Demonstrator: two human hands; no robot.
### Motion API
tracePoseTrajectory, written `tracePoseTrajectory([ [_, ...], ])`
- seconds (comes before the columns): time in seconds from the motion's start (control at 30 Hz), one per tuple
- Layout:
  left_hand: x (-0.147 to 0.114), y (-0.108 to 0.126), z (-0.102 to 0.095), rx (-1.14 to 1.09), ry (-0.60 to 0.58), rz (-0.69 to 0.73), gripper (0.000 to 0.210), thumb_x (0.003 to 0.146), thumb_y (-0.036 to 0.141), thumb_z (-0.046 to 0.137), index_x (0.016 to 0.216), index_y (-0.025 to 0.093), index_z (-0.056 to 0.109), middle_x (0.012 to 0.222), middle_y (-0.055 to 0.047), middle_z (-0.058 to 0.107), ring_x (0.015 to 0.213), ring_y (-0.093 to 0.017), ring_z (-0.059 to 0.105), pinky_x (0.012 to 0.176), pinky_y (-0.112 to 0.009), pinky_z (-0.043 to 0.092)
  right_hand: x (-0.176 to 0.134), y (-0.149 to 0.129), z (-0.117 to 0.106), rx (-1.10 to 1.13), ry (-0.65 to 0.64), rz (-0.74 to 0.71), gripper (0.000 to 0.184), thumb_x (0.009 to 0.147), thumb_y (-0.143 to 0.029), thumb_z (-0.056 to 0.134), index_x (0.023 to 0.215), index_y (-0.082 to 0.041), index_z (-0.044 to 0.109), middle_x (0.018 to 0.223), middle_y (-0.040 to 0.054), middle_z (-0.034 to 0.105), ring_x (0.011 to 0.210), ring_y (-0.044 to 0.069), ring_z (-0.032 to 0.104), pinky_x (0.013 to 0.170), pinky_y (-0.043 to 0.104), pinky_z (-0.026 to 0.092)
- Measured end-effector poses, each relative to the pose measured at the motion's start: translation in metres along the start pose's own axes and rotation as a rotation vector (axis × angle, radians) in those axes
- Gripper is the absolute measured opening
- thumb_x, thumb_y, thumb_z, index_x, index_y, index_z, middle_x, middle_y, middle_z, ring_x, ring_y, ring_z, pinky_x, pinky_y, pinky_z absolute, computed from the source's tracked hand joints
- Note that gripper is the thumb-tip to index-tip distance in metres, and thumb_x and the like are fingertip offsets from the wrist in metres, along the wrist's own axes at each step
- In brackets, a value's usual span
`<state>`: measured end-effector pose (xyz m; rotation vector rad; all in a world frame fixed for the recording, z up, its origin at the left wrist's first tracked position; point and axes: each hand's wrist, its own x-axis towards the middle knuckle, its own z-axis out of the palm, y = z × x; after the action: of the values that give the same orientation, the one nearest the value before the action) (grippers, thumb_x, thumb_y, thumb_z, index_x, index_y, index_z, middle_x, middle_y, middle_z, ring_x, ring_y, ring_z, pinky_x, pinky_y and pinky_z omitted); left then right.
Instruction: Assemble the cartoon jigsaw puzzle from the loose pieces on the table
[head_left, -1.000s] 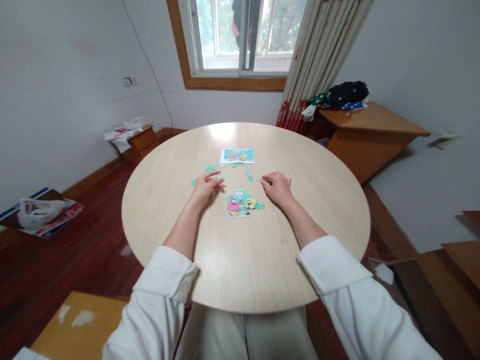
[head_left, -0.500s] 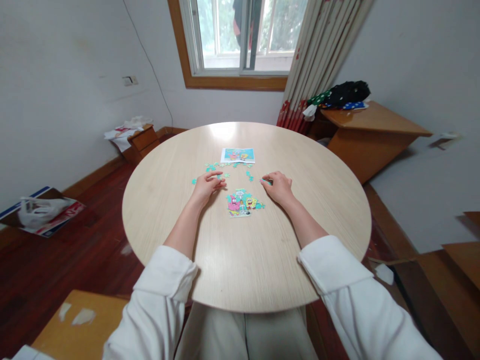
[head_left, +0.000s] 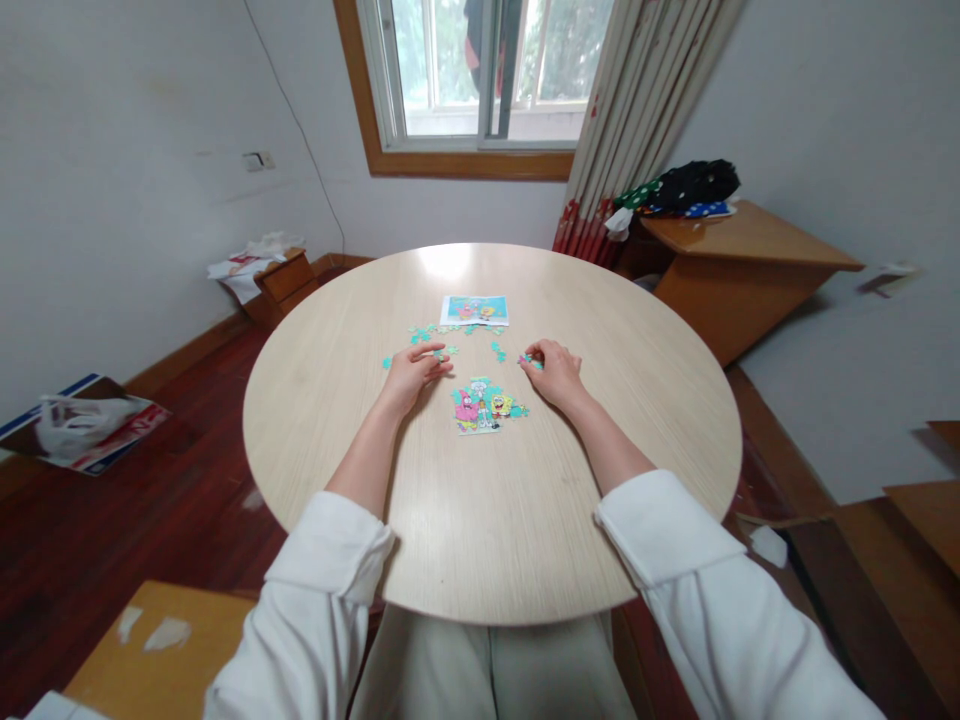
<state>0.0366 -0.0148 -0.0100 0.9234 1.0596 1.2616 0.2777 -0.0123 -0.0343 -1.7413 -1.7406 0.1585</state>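
A partly joined jigsaw puzzle (head_left: 481, 406) with pink and yellow cartoon figures lies on the table between my forearms. My right hand (head_left: 556, 374), up and to the right of it, pinches a small pink puzzle piece (head_left: 523, 359) between thumb and fingers. Part of a teal piece also shows under those fingers. My left hand (head_left: 411, 376) rests at the upper left of the joined part, its fingers stretched out and apart beside loose teal pieces (head_left: 421, 335). A few more teal pieces (head_left: 499, 352) lie between the hands.
Beyond the loose pieces lies a printed picture sheet (head_left: 474, 311) of the same cartoon. Everything sits on a round pale wooden table (head_left: 337, 330). A brown desk (head_left: 757, 240) with a heap of cloth (head_left: 690, 190) stands at the right, under the curtain side.
My right fingers have shifted slightly, and the pink piece at their tips now shows more. The left hand has stayed in place on the table.
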Motion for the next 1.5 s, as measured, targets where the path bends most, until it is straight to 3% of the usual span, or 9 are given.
tracePoseTrajectory([
  [0.3,0.0,0.001,0.0,-0.003,-0.004,-0.013,0.025,0.069,0.003,0.06,0.093,0.009,0.063,0.074,-0.006,0.07,0.065,-0.015,0.069,0.091,-0.041,0.053,0.001,-0.005,-0.008,0.09,-0.027,0.0,0.008,0.076,-0.025,0.062,0.083,-0.021,0.06,0.087,0.0046,0.071,0.087,0.023,0.062,0.084,0.04,0.033],
  [0.83,0.001,-0.003,-0.005,-0.056,-0.04,0.016,0.03,0.065,0.008,0.074,0.093,0.01,0.063,0.073,-0.006,0.071,0.066,-0.015,0.069,0.091,-0.042,0.053,0.0,-0.004,-0.006,0.237,-0.011,-0.048,0.01,0.074,-0.025,0.063,0.083,-0.021,0.066,0.078,0.0015,0.07,0.076,0.018,0.063,0.08,0.034,0.045],
  [1.1,0.004,-0.006,-0.005,-0.072,-0.027,0.012,0.027,0.067,0.005,0.073,0.092,0.009,0.064,0.073,-0.006,0.072,0.069,-0.015,0.07,0.098,-0.043,0.05,0.001,-0.001,-0.003,0.248,0.051,-0.059,0.016,0.078,-0.025,0.058,0.088,-0.018,0.068,0.078,0.0041,0.07,0.074,0.018,0.062,0.078,0.033,0.046],
  [1.27,0.006,-0.008,-0.007,-0.087,-0.049,0.009,0.03,0.065,0.004,0.073,0.094,0.008,0.065,0.072,-0.005,0.07,0.073,-0.016,0.071,0.099,-0.043,0.049,0.005,0.004,0.002,0.269,0.091,-0.091,0.023,0.077,-0.019,0.056,0.095,-0.016,0.07,0.089,0.0087,0.072,0.078,0.02,0.062,0.079,0.035,0.047],
  [1.5,0.003,-0.005,-0.005,-0.086,-0.058,0.004,0.028,0.068,0.002,0.069,0.094,0.008,0.065,0.069,-0.004,0.069,0.075,-0.016,0.071,0.1,-0.041,0.049,0.006,0.007,0.004,0.292,0.101,-0.119,0.022,0.077,-0.019,0.055,0.091,-0.016,0.071,0.091,0.0097,0.072,0.078,0.02,0.061,0.079,0.036,0.048],
])
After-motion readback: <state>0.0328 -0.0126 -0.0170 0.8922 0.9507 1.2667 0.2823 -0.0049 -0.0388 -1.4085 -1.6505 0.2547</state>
